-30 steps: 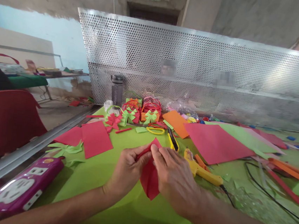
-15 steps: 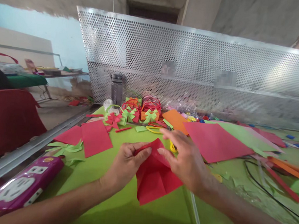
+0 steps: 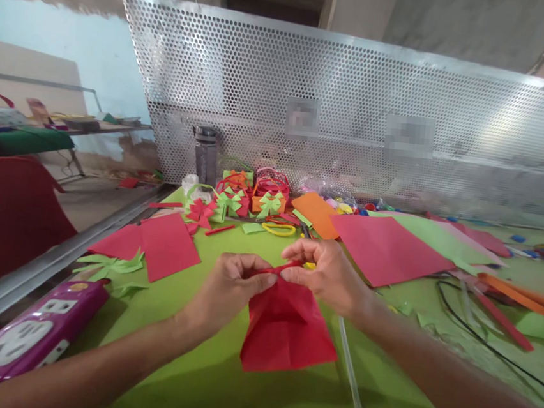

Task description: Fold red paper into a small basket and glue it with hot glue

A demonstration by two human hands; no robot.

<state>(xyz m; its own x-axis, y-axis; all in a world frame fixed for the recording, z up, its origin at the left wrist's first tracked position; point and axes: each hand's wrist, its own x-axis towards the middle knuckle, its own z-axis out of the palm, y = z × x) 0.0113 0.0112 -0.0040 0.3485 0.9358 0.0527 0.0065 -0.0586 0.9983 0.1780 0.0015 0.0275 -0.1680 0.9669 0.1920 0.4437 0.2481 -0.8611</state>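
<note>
A creased sheet of red paper [image 3: 288, 334] hangs between my hands above the green tabletop [image 3: 178, 374]. My left hand [image 3: 237, 287] pinches its upper left edge between thumb and fingers. Close beside it, my right hand [image 3: 325, 273] grips the same upper edge, which is folded over. Fold lines cross the paper's lower part. Part of a yellow-handled tool [image 3: 310, 266] shows behind my right hand; the rest is hidden.
Small paper bags with bows [image 3: 269, 205] stand at the back near a bottle [image 3: 205, 159]. Red sheets [image 3: 172, 246] lie left, a larger red sheet [image 3: 390, 250] right. A purple power strip [image 3: 33, 332] is front left; a clear stick [image 3: 351, 378] lies right of the paper.
My right fingers have closed onto the paper's top edge, and its upper corner is now folded down. The paper has turned so its lower edge lies more level. The view has shifted slightly.
</note>
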